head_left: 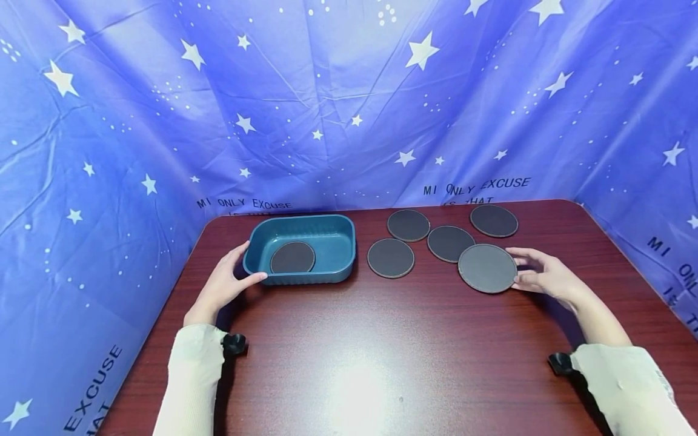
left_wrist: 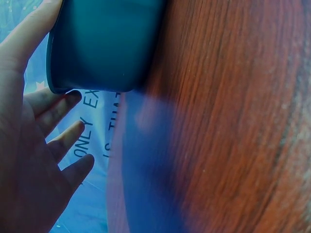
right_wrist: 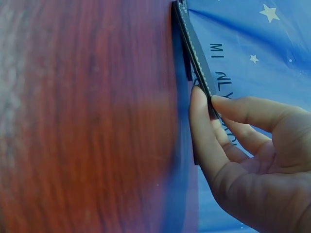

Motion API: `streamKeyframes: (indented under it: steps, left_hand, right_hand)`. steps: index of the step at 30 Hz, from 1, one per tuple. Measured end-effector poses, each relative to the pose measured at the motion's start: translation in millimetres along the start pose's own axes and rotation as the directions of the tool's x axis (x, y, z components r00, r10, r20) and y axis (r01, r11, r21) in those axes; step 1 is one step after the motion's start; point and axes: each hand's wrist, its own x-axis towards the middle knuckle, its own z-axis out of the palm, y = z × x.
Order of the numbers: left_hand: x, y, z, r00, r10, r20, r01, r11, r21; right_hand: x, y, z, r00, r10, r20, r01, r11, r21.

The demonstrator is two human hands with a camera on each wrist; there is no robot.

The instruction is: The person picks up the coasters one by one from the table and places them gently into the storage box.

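Coaster (head_left: 487, 268) in the right hand (head_left: 545, 275): a flat round disc, dark grey-brown on its face, with a thin paler stitched rim. It is the nearest of the loose discs and looks the largest in the head view. It sits toward the right of the table (head_left: 382, 363), its right edge pinched between thumb and fingers. The right wrist view shows the coaster (right_wrist: 194, 53) edge-on, thin, with a line of light stitching along the rim, the thumb (right_wrist: 204, 136) under it and a finger over it, so the edge is tipped up off the wood. The right hand (right_wrist: 252, 155) is thus grasping the coaster.

Four more coasters of the same look lie flat behind and left of it: one (head_left: 390, 258) nearest the tub, one (head_left: 408, 225) behind that, one (head_left: 450, 243) just beside the held disc, and one (head_left: 493, 220) farthest back. A sixth (head_left: 292, 258) lies flat inside the tub (head_left: 332, 233), a teal, rounded rectangular tub with a ribbed outer wall.

The left hand (head_left: 226, 281) rests against the tub's left end, thumb along the near wall, fingers at the corner. In the left wrist view the hand (left_wrist: 29, 145) has straight, spread fingers beside the tub (left_wrist: 102, 43), touching without curling round it.

A blue starred cloth (head_left: 163, 121) hangs behind and beside the table.
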Motion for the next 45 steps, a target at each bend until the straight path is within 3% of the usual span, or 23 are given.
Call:
streamKeyframes:
  steps: [16, 45]
  left_hand:
    - [0.0, 0.6, 0.0, 1.0, -0.006, 0.005, 0.006, 1.0, 0.004]
    - [0.2, 0.5, 0.1, 1.0, -0.005, 0.0, 0.005, 1.0, 0.008]
  right_hand:
    - [2, 0, 0, 1.0, 0.031, 0.002, -0.03, 0.975, 0.222]
    - [36, -20, 40, 0.999, -0.02, -0.04, 0.03, 0.962, 0.272]
